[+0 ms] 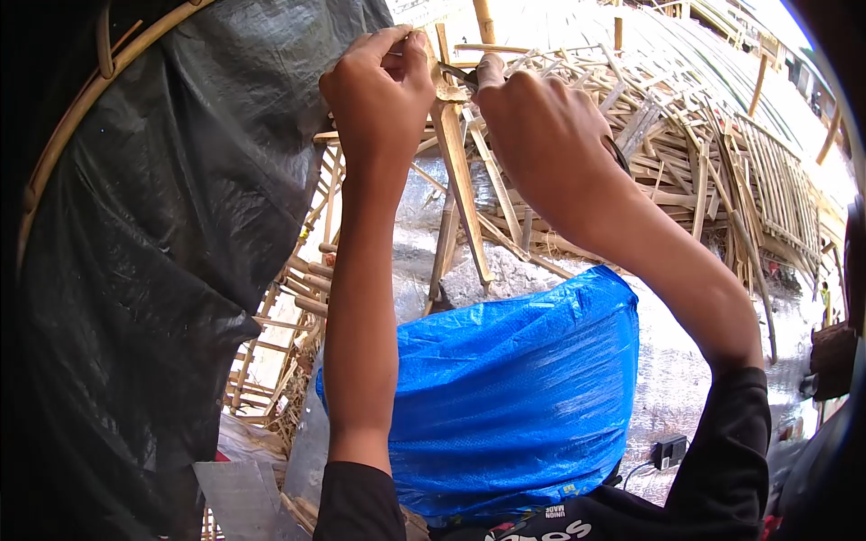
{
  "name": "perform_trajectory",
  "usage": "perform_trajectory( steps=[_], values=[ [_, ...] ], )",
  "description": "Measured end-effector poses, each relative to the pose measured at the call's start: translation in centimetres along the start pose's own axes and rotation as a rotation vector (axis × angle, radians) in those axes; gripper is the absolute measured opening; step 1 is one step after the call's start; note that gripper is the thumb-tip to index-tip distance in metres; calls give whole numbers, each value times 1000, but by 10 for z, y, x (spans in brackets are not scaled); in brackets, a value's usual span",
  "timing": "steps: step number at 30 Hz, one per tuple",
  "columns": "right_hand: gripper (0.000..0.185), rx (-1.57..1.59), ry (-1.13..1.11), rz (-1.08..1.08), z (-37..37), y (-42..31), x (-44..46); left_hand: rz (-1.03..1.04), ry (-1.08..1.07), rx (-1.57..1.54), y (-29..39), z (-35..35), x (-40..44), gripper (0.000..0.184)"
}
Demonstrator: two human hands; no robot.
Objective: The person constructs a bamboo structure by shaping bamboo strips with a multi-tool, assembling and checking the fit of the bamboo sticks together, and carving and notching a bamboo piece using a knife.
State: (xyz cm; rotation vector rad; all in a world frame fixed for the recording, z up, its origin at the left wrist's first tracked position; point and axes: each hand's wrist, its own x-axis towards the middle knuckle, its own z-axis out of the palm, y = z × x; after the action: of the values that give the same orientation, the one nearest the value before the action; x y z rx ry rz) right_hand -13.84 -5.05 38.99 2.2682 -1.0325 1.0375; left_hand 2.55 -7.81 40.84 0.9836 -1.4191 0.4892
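Observation:
My left hand [381,90] is raised at the top middle, its fingers closed round the upper end of a split bamboo strip [458,180]. The strip hangs down at a slant, its lower end above the blue tarp sheet [514,388] over my lap. My right hand [546,131] grips a knife [458,72], whose dark blade meets the strip just beside my left fingers. A dark curved end shows behind the right wrist, while most of the handle is hidden in the fist. A pale curl or flap of bamboo [451,94] stands out from the strip below the blade.
A large heap of split bamboo pieces [667,153] lies ahead on the right. Black plastic sheeting [171,225] hangs at left beside a bent bamboo pole [68,117]. Bamboo lattice [262,361] stands behind it. A small black box with a cable [668,451] lies at lower right.

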Motion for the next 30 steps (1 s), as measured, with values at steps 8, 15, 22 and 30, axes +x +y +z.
perform_trajectory(
  steps=[8, 15, 22, 30],
  values=[
    [33, 413, -515, 288, -12, 36, 32, 20, 13, -17, -2, -6, -2, 14],
    [23, -211, -157, -195, 5, 24, 8, -31, -26, 45, 2, -2, -3, 19],
    [25, -73, -452, -77, 25, 51, 4, -34, -5, 20, -11, -13, -5, 20],
    [32, 815, -122, 572, 36, 21, -42, -78, -35, -85, -27, -15, -4, 20]
  ],
)
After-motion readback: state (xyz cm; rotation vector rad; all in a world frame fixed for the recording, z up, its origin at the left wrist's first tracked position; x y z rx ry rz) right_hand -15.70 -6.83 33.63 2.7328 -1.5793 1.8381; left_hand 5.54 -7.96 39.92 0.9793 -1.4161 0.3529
